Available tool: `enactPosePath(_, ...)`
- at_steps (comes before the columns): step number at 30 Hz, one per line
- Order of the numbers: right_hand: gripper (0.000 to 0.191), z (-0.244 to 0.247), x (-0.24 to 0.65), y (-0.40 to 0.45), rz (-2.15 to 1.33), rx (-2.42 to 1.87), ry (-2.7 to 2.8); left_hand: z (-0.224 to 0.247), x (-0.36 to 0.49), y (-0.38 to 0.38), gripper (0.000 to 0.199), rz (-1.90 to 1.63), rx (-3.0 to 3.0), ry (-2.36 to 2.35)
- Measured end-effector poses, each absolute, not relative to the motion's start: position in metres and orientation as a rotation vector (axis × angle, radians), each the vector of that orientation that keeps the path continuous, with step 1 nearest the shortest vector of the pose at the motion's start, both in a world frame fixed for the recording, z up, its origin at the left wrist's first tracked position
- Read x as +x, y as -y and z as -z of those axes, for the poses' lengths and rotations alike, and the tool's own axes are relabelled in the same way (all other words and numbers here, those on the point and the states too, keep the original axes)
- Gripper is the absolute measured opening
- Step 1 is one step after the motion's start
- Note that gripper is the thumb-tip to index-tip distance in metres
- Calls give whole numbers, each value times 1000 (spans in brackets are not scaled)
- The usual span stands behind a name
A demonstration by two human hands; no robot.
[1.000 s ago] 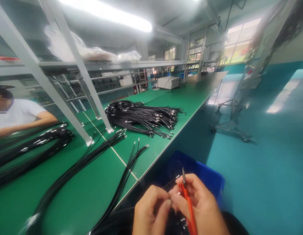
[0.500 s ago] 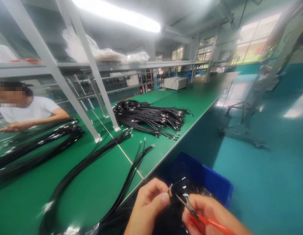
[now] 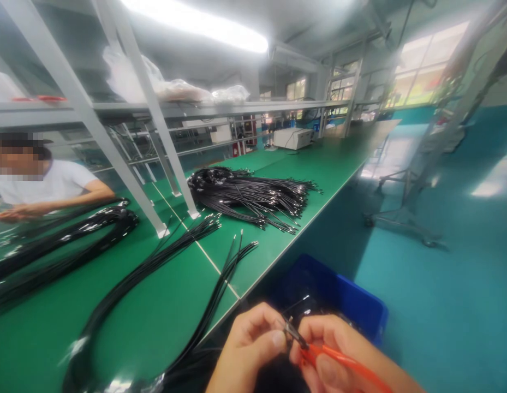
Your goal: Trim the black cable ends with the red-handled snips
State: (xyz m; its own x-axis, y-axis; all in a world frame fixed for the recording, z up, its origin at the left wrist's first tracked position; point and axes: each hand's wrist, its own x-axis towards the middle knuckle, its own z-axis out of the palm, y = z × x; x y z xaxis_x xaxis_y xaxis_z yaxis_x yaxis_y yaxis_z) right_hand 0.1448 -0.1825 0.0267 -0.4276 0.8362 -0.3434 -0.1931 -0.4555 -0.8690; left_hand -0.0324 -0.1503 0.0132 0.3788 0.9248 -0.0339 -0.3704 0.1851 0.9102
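My left hand (image 3: 255,341) is closed in a pinch on the end of a black cable, whose small metal tip shows at the fingertips. In my right hand (image 3: 339,349) is a pair of pliers (image 3: 318,351) with orange-red handles, my fingers wrapped round them. The narrow dark jaws meet the cable tip at my left fingertips; whether they grip it I cannot tell. Below my hands is a blue bin (image 3: 362,305) with dark cables in it. On the green table, a bundle of black cables (image 3: 220,284) with metal tips lies beside my left hand.
A large heap of black cables (image 3: 245,194) lies farther along the green table (image 3: 155,311). White shelf posts (image 3: 171,158) stand on the tabletop. Across it, a person in a white shirt (image 3: 65,177) sits by more coiled cables (image 3: 73,240). A wheeled metal rack (image 3: 404,202) stands at right.
My right hand has moved left, bringing the pliers' jaws up to the cable tip at my left fingers. The jaws, apart before, are now closer together. My left hand has stayed nearly still.
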Motion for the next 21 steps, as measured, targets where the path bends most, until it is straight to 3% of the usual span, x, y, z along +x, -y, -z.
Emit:
enactPosePath(3, 54, -26, 144, 174, -1997, -1079, 1044, -10, -33, 150, 17, -1023, 989, -697)
enactPosePath(7, 24, -27, 143, 167, -1924, -1185, 1264, -8, -35, 149, 19, -1017, 984, -705)
enactPosePath(9, 22, -26, 145, 168, -1858, -1181, 1328, -7, -35, 148, 21, -1022, 989, -712)
enactPosePath(13, 32, -23, 158, 173, -1917, -1092, 1350, -5, -35, 147, 21, -1003, 1092, -811)
enactPosePath(17, 56, -18, 172, 177, -1891, -899, 1143, -5, -29, 150, 4, -1159, 1552, -1012)
enactPosePath(21, 62, -20, 176, 179, -1747, -843, 988, -7, -23, 155, 12, -1356, 2056, -1067)
